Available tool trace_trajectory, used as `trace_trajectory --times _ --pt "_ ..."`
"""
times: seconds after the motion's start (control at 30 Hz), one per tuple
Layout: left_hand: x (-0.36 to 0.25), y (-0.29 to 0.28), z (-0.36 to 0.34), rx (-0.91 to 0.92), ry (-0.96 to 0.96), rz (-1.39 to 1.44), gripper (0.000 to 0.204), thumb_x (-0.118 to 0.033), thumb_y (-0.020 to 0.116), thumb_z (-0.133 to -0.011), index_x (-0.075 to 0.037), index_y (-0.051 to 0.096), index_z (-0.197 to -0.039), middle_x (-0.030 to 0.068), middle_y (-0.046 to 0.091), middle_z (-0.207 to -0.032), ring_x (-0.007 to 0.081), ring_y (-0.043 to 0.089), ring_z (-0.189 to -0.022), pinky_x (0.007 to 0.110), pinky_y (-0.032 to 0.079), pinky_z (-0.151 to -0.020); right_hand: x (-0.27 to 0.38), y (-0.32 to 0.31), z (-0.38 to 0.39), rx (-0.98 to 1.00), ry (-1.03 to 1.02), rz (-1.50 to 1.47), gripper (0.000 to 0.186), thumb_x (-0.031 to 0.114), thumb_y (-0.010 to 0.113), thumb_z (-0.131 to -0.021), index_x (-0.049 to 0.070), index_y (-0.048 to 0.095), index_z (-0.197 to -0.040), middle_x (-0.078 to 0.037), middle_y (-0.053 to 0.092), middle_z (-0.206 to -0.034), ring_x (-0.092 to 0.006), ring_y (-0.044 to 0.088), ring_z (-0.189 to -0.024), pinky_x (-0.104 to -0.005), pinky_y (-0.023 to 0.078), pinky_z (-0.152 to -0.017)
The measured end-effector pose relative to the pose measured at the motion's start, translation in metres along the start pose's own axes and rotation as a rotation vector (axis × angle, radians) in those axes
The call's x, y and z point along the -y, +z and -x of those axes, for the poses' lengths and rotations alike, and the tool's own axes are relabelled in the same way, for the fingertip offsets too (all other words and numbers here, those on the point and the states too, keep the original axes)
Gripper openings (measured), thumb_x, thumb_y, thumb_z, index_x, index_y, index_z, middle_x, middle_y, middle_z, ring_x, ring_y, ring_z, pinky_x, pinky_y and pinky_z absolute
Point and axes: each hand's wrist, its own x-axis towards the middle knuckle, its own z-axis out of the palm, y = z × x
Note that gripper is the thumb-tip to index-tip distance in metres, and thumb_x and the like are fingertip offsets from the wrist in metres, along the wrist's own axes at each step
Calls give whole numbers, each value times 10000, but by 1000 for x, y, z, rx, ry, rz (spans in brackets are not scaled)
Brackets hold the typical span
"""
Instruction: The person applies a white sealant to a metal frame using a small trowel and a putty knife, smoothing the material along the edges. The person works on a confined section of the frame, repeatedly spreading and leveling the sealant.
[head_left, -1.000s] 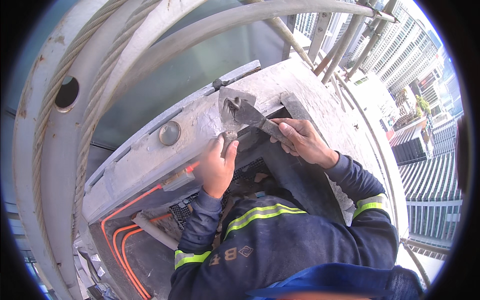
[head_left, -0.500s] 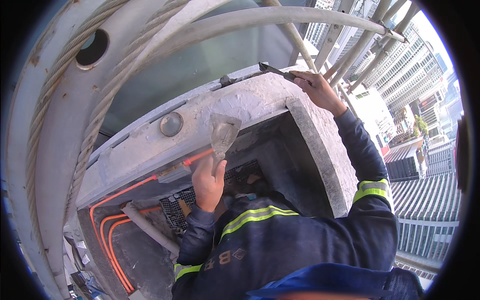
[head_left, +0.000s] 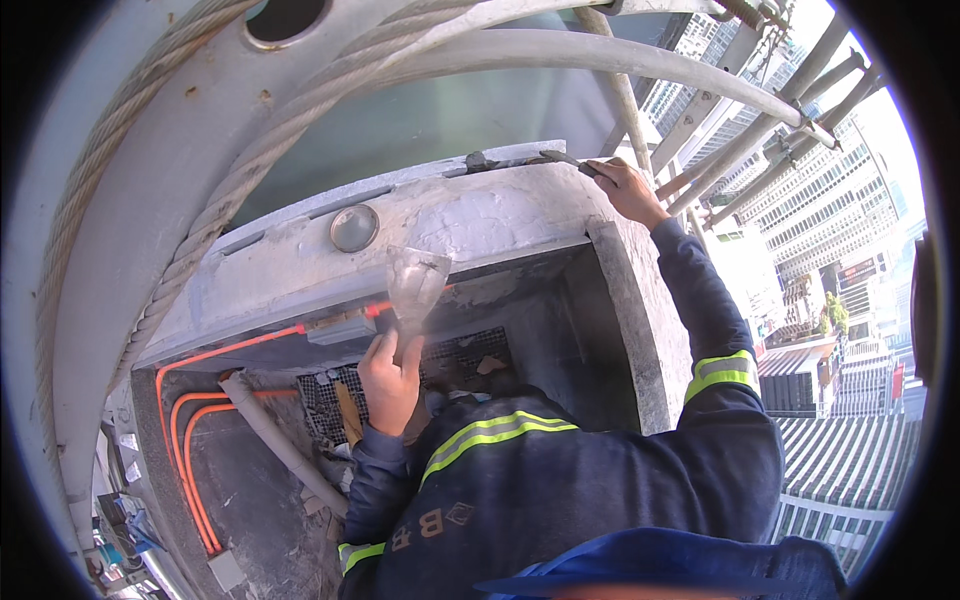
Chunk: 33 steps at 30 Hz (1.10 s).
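Grey scraper (head_left: 418, 280), pinched in the left hand (head_left: 390, 385) of the worker (head_left: 590, 485), pointed away from the body; dark flat tool (head_left: 566, 159), gripped in the right hand (head_left: 632, 192), nearer the ledge (head_left: 450, 218)'s back edge, extended leftward.

Left hand (head_left: 392, 385) grips a broad putty knife (head_left: 418, 280), blade up, in front of the white-patched ledge (head_left: 500, 212). And the right hand (head_left: 630, 192), arm stretched out, has a dark scraper (head_left: 568, 159) at the ledge's far edge! A round glass-fronted fitting (head_left: 355, 228) sits in that ledge; below, orange conduits (head_left: 240, 347) bend past a slanting pale pipe (head_left: 285, 447), wire ropes (head_left: 255, 168) sweeping down the left.
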Motion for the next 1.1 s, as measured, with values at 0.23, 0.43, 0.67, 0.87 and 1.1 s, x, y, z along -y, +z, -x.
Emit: trace_trajectory --times 0.23,0.43,0.67,0.87,1.1 --pt "-5 1 -1 -9 28 14 316 -138 756 -902 122 656 -1051 250 609 -835 453 604 -744 445 480 -653 5 32 10 -94 85 2 396 145 609 -980 93 666 -1369 -190 633 -1176 -361 599 -1144 -423 468 -1018" --pt "-8 4 -1 21 13 23 315 -137 757 -899 119 661 -1056 252 602 -829 452 600 -741 445 476 -653 2 35 15 -65 38 54 421 113 619 -957 93 665 -1376 -189 643 -1194 -347 590 -1174 -406 461 -1038" --pt "-8 7 2 54 -24 4 306 -204 704 -965 67 684 -1106 224 676 -900 411 655 -799 418 507 -726 18 8 12 150 86 122 438 137 620 -948 97 664 -1381 -194 655 -1147 -333 590 -1180 -413 462 -1020" --pt "-2 9 2 20 3 56 331 -167 739 -921 107 676 -1095 246 655 -886 442 643 -795 441 506 -706 14 -29 -3 237 65 187 374 143 585 -960 96 709 -1310 -218 714 -1063 -351 663 -1057 -438 507 -939" --pt "-3 7 7 -25 -10 35 351 -160 742 -912 126 670 -1102 257 655 -890 455 646 -811 447 512 -714 35 -75 -32 116 122 85 314 259 611 -993 8 764 -1106 -168 756 -878 -287 720 -788 -406 568 -770"
